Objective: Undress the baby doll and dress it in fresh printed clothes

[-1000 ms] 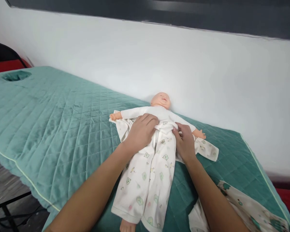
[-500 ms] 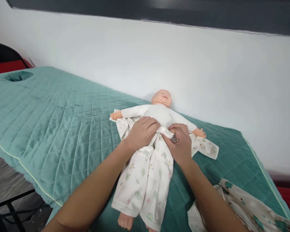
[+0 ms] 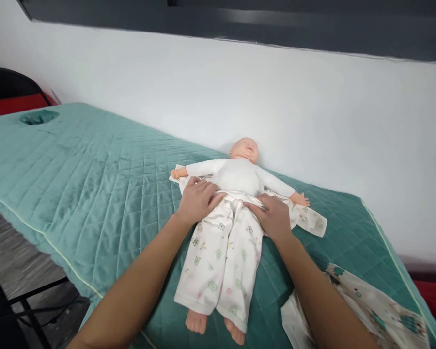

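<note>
Left grip [image 3: 198, 201] and right grip [image 3: 274, 215] are clamped on the patterned trousers [image 3: 221, 261] at the waist of the doll [image 3: 240, 177].

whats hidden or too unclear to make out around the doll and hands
All in the head view:
Back of the doll: hidden, as it lies face up.
Palms of the left hand and right hand: hidden by the hands' own backs.
Printed garment: mostly covered by the doll.
Patterned cloth: partly behind the right forearm, cut off by the bottom edge.
Smallest prints on the trousers: too small.
</note>
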Available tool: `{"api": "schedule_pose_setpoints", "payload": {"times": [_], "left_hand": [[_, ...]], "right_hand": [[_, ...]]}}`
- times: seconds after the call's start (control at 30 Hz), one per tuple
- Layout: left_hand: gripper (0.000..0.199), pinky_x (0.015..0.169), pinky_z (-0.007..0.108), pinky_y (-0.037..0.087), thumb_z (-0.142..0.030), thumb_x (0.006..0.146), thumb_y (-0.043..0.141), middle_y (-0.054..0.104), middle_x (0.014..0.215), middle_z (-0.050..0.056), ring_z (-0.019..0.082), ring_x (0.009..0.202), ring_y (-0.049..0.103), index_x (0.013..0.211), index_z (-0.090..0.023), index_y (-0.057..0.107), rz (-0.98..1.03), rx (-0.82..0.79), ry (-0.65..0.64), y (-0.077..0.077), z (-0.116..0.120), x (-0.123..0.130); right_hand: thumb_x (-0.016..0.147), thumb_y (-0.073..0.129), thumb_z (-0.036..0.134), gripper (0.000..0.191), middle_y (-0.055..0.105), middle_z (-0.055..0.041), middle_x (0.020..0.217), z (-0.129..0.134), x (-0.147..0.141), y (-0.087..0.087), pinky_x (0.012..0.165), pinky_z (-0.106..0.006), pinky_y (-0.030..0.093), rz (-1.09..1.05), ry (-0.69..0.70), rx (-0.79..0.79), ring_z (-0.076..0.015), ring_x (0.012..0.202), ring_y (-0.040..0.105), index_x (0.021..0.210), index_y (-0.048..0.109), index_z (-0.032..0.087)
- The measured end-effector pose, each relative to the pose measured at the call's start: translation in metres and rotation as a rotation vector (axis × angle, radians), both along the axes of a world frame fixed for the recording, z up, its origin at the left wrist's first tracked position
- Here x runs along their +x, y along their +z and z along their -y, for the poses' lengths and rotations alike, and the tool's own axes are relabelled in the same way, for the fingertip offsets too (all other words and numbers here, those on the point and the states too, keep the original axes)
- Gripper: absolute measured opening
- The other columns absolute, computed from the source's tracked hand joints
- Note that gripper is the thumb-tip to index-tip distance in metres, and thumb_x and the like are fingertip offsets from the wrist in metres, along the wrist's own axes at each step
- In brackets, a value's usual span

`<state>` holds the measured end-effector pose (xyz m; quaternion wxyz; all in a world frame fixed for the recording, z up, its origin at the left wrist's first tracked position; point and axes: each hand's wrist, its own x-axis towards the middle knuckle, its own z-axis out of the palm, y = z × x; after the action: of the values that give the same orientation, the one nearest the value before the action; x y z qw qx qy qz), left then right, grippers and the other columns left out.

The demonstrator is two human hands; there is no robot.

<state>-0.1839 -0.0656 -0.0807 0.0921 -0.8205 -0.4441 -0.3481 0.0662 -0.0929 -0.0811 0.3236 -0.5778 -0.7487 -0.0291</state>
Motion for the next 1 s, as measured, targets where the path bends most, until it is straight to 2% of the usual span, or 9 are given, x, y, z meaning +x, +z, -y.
{"api": "schedule_pose_setpoints", "payload": {"times": [0.1,0.2,0.3,0.4,0.5,0.6,0.8,0.9,1.0], "left_hand": [[0.038,0.087,0.037,0.039,-0.046,0.100,0.043,0.070,0.081,0.006,0.019,0.079,0.062,0.085,-0.018,0.064,0.042,-0.088,0.073,-0.008,0.017,-0.014],[0.036,0.086,0.035,0.041,-0.048,0.099,0.045,0.071,0.086,0.006,0.019,0.082,0.063,0.093,-0.018,0.064,0.079,-0.159,0.111,-0.017,0.040,-0.022],[0.035,0.086,0.034,0.043,-0.049,0.098,0.046,0.071,0.096,0.007,0.020,0.088,0.063,0.102,-0.019,0.063,0.161,-0.249,0.137,-0.022,0.062,-0.019],[0.037,0.086,0.036,0.046,-0.051,0.098,0.047,0.069,0.105,0.007,0.022,0.095,0.063,0.111,-0.020,0.060,0.246,-0.382,0.155,-0.023,0.073,-0.012],[0.040,0.088,0.038,0.047,-0.053,0.097,0.047,0.068,0.111,0.008,0.025,0.100,0.063,0.116,-0.020,0.059,0.276,-0.465,0.155,-0.020,0.074,-0.007],[0.039,0.091,0.038,0.047,-0.051,0.097,0.048,0.067,0.113,0.009,0.025,0.104,0.063,0.118,-0.020,0.058,0.282,-0.475,0.142,-0.016,0.069,-0.004],[0.033,0.088,0.037,0.046,-0.045,0.100,0.046,0.067,0.108,0.010,0.025,0.101,0.063,0.115,-0.018,0.059,0.231,-0.439,0.155,-0.013,0.060,-0.002],[0.028,0.087,0.036,0.046,-0.040,0.100,0.046,0.067,0.106,0.009,0.024,0.099,0.062,0.111,-0.018,0.059,0.230,-0.388,0.127,-0.016,0.058,-0.001],[0.024,0.085,0.033,0.047,-0.036,0.101,0.045,0.066,0.104,0.008,0.021,0.097,0.062,0.108,-0.018,0.059,0.272,-0.330,0.059,-0.020,0.054,0.002]], "right_hand": [[0.088,0.049,0.072,0.058,0.055,-0.0031,0.056,-0.002,0.004,-0.002,0.063,-0.032,0.033,0.062,-0.048,0.022,-0.0203,0.064,0.052,0.059,0.054,0.023],[0.089,0.051,0.065,0.055,0.053,-0.0036,0.054,-0.001,0.007,-0.002,0.062,-0.031,0.031,0.099,-0.069,0.046,-0.0199,0.063,0.051,0.054,0.047,0.022],[0.089,0.051,0.058,0.053,0.052,-0.0035,0.054,0.001,0.007,-0.002,0.063,-0.031,0.030,0.110,-0.081,0.048,-0.0189,0.062,0.050,0.051,0.039,0.022],[0.087,0.052,0.055,0.051,0.052,-0.0038,0.054,0.002,0.006,0.000,0.062,-0.031,0.029,0.117,-0.116,0.033,-0.0187,0.063,0.050,0.051,0.035,0.022],[0.085,0.051,0.056,0.050,0.052,-0.0042,0.055,0.004,0.003,0.002,0.060,-0.031,0.027,0.106,-0.158,-0.014,-0.0189,0.063,0.049,0.052,0.034,0.022],[0.084,0.049,0.057,0.051,0.049,-0.0034,0.053,0.012,0.000,0.005,0.058,-0.030,0.025,0.082,-0.204,-0.058,-0.0178,0.060,0.045,0.052,0.031,0.022],[0.088,0.046,0.060,0.055,0.043,-0.0029,0.051,0.060,-0.015,0.008,0.060,-0.030,0.026,0.063,-0.221,-0.020,-0.0178,0.061,0.043,0.051,0.028,0.022],[0.088,0.045,0.064,0.054,0.046,-0.0015,0.055,0.077,-0.023,0.007,0.062,-0.030,0.029,-0.036,-0.220,-0.110,-0.0172,0.061,0.044,0.056,0.032,0.022],[0.087,0.044,0.068,0.050,0.053,-0.0010,0.065,0.078,-0.028,0.007,0.064,-0.030,0.032,-0.157,-0.257,-0.251,-0.0181,0.064,0.046,0.066,0.039,0.023]]}}
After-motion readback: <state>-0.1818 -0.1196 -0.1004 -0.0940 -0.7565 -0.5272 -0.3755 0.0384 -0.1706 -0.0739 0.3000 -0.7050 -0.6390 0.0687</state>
